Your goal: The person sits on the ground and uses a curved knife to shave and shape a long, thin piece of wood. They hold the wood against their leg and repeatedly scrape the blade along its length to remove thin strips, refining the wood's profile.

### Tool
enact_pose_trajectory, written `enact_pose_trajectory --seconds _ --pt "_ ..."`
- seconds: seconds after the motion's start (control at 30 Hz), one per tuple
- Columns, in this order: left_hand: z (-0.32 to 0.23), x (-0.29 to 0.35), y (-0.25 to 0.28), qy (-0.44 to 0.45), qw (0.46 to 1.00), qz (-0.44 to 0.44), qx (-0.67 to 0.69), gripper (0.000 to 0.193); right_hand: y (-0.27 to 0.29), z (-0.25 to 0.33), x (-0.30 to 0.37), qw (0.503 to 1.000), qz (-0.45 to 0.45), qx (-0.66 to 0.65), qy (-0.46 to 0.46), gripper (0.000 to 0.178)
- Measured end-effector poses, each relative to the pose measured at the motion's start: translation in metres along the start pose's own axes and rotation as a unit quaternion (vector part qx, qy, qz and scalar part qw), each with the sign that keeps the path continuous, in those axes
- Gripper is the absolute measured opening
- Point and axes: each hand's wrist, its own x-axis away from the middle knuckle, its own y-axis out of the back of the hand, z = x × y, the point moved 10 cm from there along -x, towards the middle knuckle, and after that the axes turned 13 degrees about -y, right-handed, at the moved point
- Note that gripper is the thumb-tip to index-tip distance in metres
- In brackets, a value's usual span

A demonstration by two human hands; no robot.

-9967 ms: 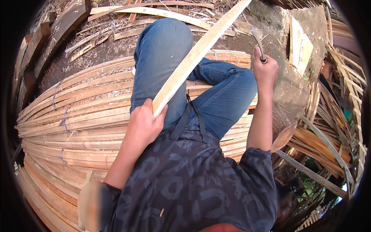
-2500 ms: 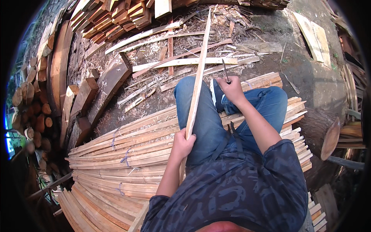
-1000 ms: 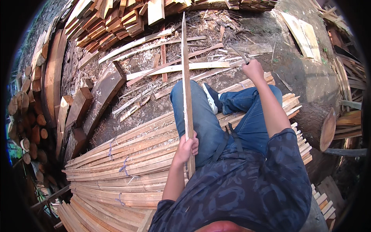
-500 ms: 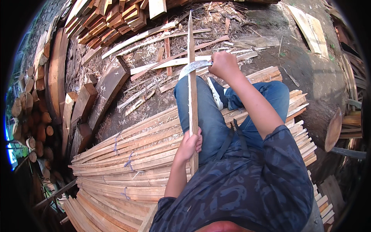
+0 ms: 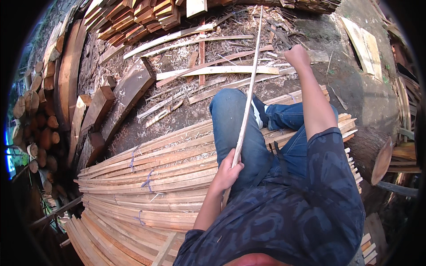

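A long, narrow wooden strip (image 5: 247, 104) slants up across my left thigh, its far end well beyond my knees. My left hand (image 5: 227, 172) is closed around its lower part, close to my waist. Beyond my knees and to the right of the strip, my right hand (image 5: 298, 57) is a fist, apart from the wood. It grips the sickle, whose curved blade shows in the earlier picture. Only a small dark bit shows at the fist now, and the blade cannot be made out.
Tied bundles of wooden strips (image 5: 146, 177) lie under and beside my legs. Shavings and loose slats (image 5: 217, 70) cover the ground ahead. Heavy beams (image 5: 128, 97) and stacked logs (image 5: 37, 128) stand left, sawn wood (image 5: 137, 20) at the back, a thick log (image 5: 377, 155) at right.
My right hand with the sickle has moved right and away from the strip. The strip has turned to show a narrower side, and its far end leans further right.
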Motion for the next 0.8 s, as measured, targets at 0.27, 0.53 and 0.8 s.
enact_pose_trajectory --seconds 0.27,0.53,0.8 --pt "-0.003 -0.009 0.002 0.042 0.993 -0.005 0.113 0.008 -0.02 -0.027 0.094 0.987 0.01 -0.121 0.11 0.025" --pt "-0.002 -0.007 0.001 0.052 0.995 -0.016 0.078 0.007 0.002 0.061 0.175 0.955 0.003 -0.083 0.284 0.023" --pt "-0.009 -0.009 -0.002 0.062 0.996 -0.013 0.056 0.005 -0.005 0.075 0.077 0.982 -0.036 -0.01 0.184 0.024"
